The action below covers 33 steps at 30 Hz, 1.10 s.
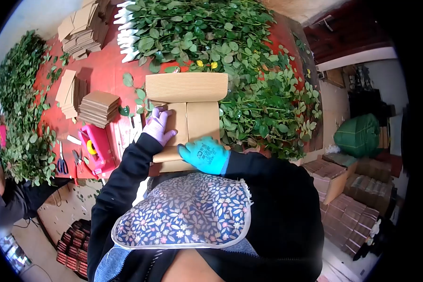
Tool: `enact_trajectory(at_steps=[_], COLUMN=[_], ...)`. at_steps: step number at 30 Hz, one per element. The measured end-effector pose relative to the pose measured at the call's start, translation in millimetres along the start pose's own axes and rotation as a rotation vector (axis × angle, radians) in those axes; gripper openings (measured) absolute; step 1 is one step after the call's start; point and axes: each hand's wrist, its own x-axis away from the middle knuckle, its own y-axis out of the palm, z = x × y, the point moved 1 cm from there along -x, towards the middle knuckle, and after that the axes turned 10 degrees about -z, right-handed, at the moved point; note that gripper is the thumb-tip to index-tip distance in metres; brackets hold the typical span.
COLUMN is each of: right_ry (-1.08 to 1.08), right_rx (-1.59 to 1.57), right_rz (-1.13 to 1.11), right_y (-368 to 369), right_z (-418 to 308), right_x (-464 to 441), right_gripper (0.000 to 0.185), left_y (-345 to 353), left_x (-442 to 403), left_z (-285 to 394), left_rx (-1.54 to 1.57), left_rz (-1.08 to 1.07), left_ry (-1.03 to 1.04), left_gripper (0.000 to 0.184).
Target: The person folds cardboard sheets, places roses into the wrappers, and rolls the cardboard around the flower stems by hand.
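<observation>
A tan cardboard wrapper (pixel 199 117) with creased panels lies on the red table in front of me, its ribbed corrugated flap (pixel 187 88) at the far end. My left hand (pixel 159 126), in a lilac glove, rests on the wrapper's left side with fingers apart. My right hand (pixel 205 156), in a teal glove, is closed over the near edge, where a strip of the cardboard is folded; its fingertips point left and are partly hidden. Leafy rose stems (pixel 263 108) lie against the wrapper's right side. A few loose leaves (pixel 140 93) are on its left.
Cardboard stacks (pixel 98 109) stand on the left of the table (pixel 98 70), near a pink tape dispenser (pixel 97 149), pliers (pixel 80 160) and scissors (pixel 62 160). More stems (pixel 192 33) lie at the back. A person's arm (pixel 0 181) shows far left. Bundled cardboard (pixel 348 218) sits on the right.
</observation>
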Motion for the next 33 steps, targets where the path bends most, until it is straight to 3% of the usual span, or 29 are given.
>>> enact_trajectory(at_steps=[2,3,4,6,8,10,16,22,25,28,33], right_ry=[0.003,0.000,-0.005,0.111,0.121,0.055,0.094,0.121,0.100,0.081,0.076], right_rx=[-0.116,-0.250,-0.246,-0.607,-0.392,-0.192,-0.163,-0.124,-0.140,-0.154,-0.146], right_rz=[0.086,0.049,0.042,-0.198,0.107,0.161,0.007,0.003,0.043,0.069,0.119], right_y=[-11,-17,-30,-55,-57,-37,-2,-4,-4,-6,-4], right_z=[-1,4,12,29,44,63,69,65,68,70,64], right_x=[3,7,8,5,-4,-14,-24,-23,-28,-29,-27], right_gripper=[0.038,0.055,0.055,0.057,0.049,0.048,0.050,0.049,0.049,0.048,0.048], left_y=[1,2,3,4,0,-5,-11,-13,-20,-29,-21], left_x=[2,2,2,3,4,7,8,15,15,36,40], left_z=[1,2,2,2,7,15,22,19,-15,-23,3], left_rx=[-0.011,-0.009,-0.005,0.022,0.087,0.103,0.132,0.163,0.361,0.541,0.515], left_rz=[0.013,-0.011,-0.036,-0.036,-0.006,-0.006,-0.094,-0.073,0.068,-0.067,-0.103], left_ry=[0.003,-0.022,-0.046,-0.047,0.000,0.002,-0.067,-0.042,0.235,-0.072,-0.082], left_gripper=[0.068,0.068,0.067,0.067,0.066,0.066,0.065,0.060,0.046,0.049,0.053])
